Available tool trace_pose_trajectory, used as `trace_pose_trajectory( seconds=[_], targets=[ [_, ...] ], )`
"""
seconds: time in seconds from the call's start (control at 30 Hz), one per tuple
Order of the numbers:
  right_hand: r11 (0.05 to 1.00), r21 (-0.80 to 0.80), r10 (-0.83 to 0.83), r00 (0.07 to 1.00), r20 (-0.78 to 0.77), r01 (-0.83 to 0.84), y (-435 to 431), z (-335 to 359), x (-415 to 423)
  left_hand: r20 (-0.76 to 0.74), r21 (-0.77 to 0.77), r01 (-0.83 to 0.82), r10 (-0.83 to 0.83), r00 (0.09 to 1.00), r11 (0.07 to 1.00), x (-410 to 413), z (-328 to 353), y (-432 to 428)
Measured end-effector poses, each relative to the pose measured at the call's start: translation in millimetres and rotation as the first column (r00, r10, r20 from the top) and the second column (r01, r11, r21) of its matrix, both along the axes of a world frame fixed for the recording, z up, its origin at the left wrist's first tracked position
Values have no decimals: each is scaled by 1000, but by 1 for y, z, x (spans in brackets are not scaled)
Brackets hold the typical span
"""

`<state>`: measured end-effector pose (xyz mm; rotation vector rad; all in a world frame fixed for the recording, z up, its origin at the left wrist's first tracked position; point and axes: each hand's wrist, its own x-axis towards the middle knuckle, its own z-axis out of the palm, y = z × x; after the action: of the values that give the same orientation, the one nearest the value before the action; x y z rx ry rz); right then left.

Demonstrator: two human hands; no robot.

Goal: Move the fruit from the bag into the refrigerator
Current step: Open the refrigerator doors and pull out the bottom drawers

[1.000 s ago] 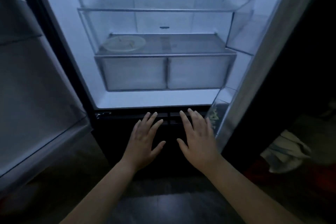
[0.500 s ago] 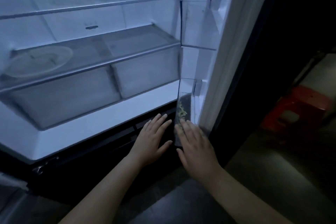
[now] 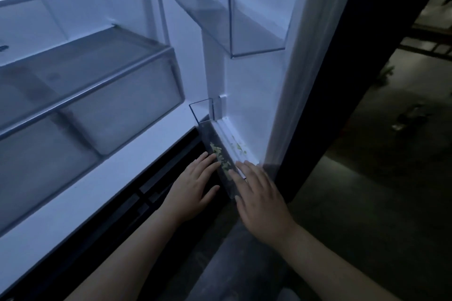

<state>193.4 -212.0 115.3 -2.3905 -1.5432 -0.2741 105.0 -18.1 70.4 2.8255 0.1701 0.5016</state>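
Note:
The refrigerator (image 3: 137, 144) stands open and lit, its glass shelves bare in this view, with two frosted crisper drawers (image 3: 117, 115) at the bottom. My left hand (image 3: 193, 188) is stretched out flat in front of the dark lower compartment, fingers straight, holding nothing. My right hand (image 3: 259, 198) is also flat and empty, its fingertips at the lowest clear door bin (image 3: 220, 159), which has greenish specks on it. No bag and no fruit are in view.
The open right door (image 3: 288, 76) carries a clear upper door bin (image 3: 254, 19). To the right of the door lies a dark floor (image 3: 367, 190) with dim objects farther back. The room outside the refrigerator is very dark.
The view has swung to the right and closer to the right door. Both hands stayed flat and empty, now sitting by the lowest door bin. The plate on the shelf has left the view.

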Motion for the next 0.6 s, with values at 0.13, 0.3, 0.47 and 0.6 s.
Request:
trace_pose_trajectory(
  seconds=[0.13,0.3,0.47,0.6],
  targets=[
    [999,-16,-43,999,-25,43,-7,-15,11,35,-12,87,-87,996,996,15,0,-5],
    [987,-1,-160,981,-106,160,-16,-27,22,24,-5,171,-171,985,985,36,-5,-8],
    [980,60,-184,979,-86,190,-21,-34,36,86,-33,192,-189,978,981,58,-2,-19],
    [971,175,-152,986,-72,162,-26,-45,57,82,-1,149,-148,986,989,74,-3,-30]
  ],
)
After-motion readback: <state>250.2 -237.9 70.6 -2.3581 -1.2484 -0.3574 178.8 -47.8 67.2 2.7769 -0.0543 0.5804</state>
